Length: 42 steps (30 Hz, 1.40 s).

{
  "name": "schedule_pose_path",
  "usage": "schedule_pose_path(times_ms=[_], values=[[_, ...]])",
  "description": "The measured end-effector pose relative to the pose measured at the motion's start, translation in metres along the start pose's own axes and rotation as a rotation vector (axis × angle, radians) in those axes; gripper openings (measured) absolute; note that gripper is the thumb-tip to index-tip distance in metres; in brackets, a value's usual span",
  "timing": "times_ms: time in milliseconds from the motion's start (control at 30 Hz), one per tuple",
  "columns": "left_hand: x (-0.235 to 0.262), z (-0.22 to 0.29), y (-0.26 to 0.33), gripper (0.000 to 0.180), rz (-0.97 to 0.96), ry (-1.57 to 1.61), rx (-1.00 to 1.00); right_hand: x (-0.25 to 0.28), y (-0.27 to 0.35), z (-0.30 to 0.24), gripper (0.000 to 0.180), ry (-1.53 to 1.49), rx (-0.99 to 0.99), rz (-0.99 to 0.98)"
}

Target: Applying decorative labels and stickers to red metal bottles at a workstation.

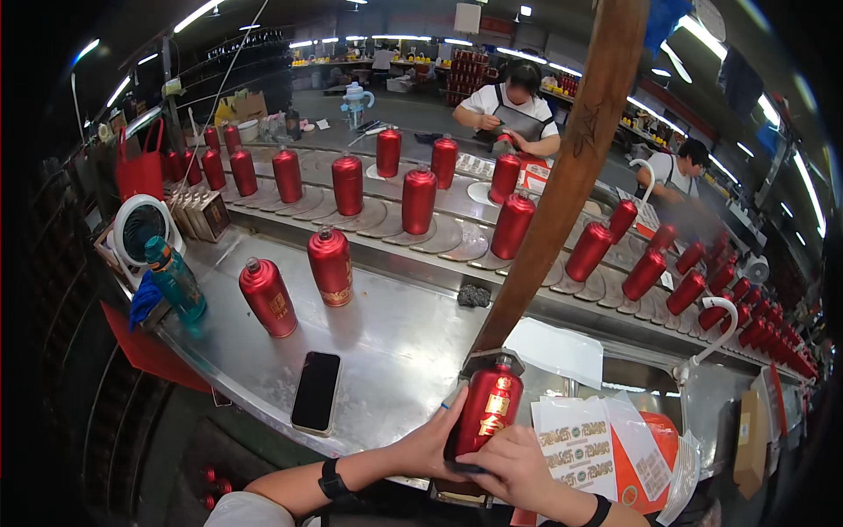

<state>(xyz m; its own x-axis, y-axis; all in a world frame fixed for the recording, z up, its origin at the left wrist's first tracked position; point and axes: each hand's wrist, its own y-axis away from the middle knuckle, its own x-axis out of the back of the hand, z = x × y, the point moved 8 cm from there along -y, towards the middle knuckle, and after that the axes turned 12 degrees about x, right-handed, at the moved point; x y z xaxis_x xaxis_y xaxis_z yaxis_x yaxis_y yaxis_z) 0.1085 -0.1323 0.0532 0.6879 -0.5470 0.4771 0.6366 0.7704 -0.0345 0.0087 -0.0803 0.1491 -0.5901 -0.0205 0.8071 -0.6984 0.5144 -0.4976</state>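
Pointing its neck away, the bottle [493, 406] lies between two hands: the left hand [439, 443], half curled, holds its left side; the right hand [514, 464], fingers bent, touches its base, grip unclear.

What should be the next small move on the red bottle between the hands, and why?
Probably a light smoothing press with the right hand along the lower front of the gold-marked red bottle: its fingers already rest there, and the left hand braces the side. Whatever lies beneath those fingers is hidden.
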Motion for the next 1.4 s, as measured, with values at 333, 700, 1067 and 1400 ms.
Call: schedule_pose_path(times_ms=[333, 700, 1067, 1400], values=[[-0.003, 0.001, 0.001, 0.139, -0.032, 0.029, 0.093, 0.057, -0.023, 0.073, 0.015, 0.308, -0.253, 0.263], [0.002, 0.004, -0.001, 0.138, 0.008, -0.023, 0.076, 0.063, -0.013, 0.123, 0.025, 0.022, -0.474, 0.355], [-0.001, 0.006, 0.007, 0.138, 0.0, 0.019, 0.076, 0.031, 0.009, 0.103, 0.029, -0.238, -0.554, 0.25], [0.01, 0.008, -0.009, 0.142, 0.056, -0.006, 0.013, 0.054, 0.007, 0.115, 0.029, -0.213, -0.592, 0.355]])
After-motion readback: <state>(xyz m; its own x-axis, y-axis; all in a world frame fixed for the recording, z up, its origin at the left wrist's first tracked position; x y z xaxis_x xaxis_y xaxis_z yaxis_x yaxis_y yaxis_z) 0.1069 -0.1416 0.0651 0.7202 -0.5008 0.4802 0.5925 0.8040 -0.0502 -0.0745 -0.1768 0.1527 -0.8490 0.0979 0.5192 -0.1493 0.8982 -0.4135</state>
